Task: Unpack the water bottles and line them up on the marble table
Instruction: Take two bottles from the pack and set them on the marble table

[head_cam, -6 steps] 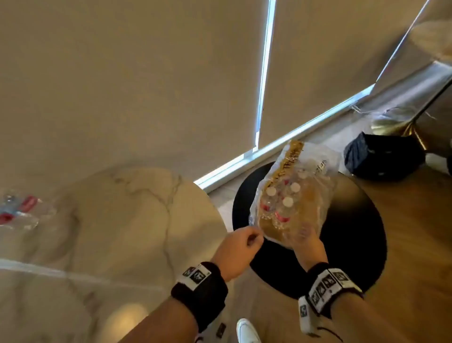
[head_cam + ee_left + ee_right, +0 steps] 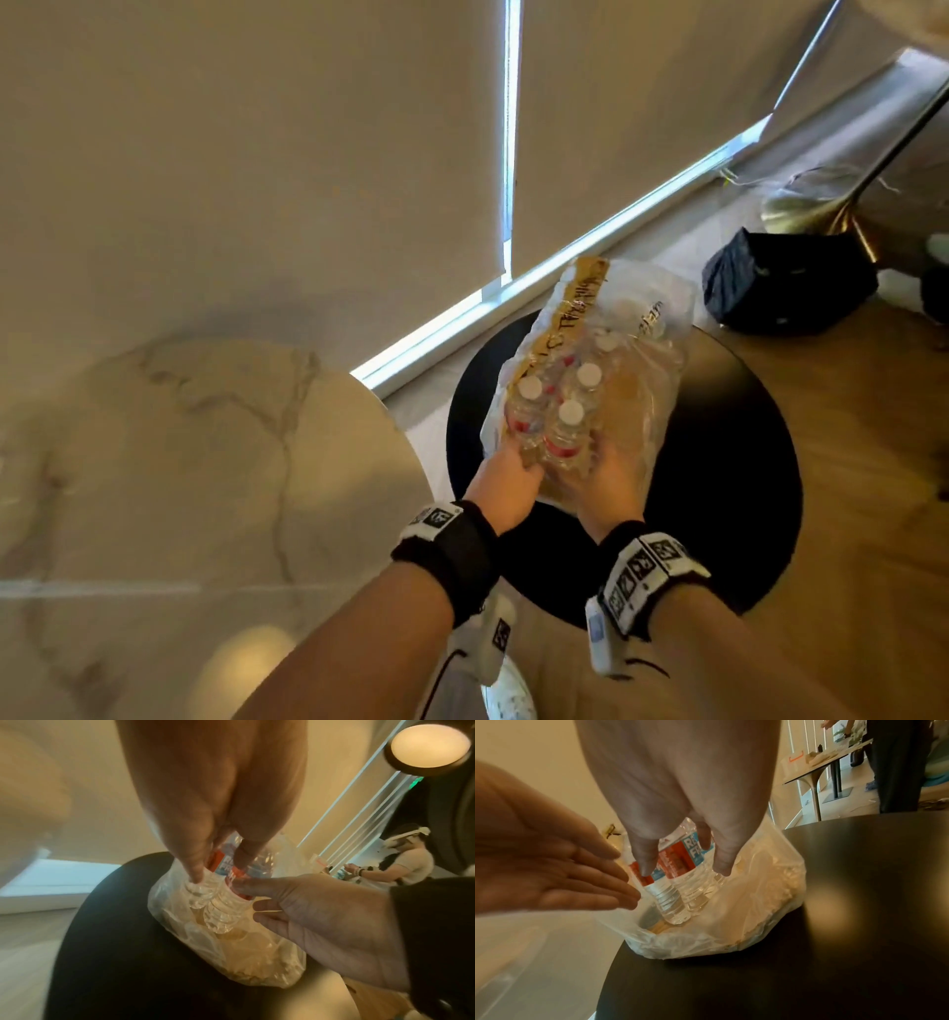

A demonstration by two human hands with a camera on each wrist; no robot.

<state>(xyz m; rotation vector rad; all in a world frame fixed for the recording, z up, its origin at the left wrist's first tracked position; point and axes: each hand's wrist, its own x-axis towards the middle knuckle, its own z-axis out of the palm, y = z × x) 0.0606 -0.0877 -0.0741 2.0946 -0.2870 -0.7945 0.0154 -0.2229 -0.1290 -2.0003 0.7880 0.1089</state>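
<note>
A torn plastic-wrapped pack of water bottles (image 2: 590, 370) stands on a round black table (image 2: 744, 462); white caps show through the wrap. Both hands are at its open near end. My right hand (image 2: 611, 478) (image 2: 682, 870) reaches in, thumb and fingers curled round a bottle with a red and blue label (image 2: 680, 862). My left hand (image 2: 508, 483) (image 2: 218, 870) lies with straight fingers against the neighbouring bottle (image 2: 203, 892). The marble table (image 2: 179, 462) is to the left; none of its bottles are in view.
A black bag (image 2: 785, 282) and a gold lamp base (image 2: 801, 210) sit on the wooden floor at the right. Closed blinds hang behind both tables. Another person (image 2: 406, 862) sits far off. My white shoe (image 2: 508, 694) is below the hands.
Both hands have pushed further into the pack's open end. The left hand left the wrap's edge and now touches a bottle.
</note>
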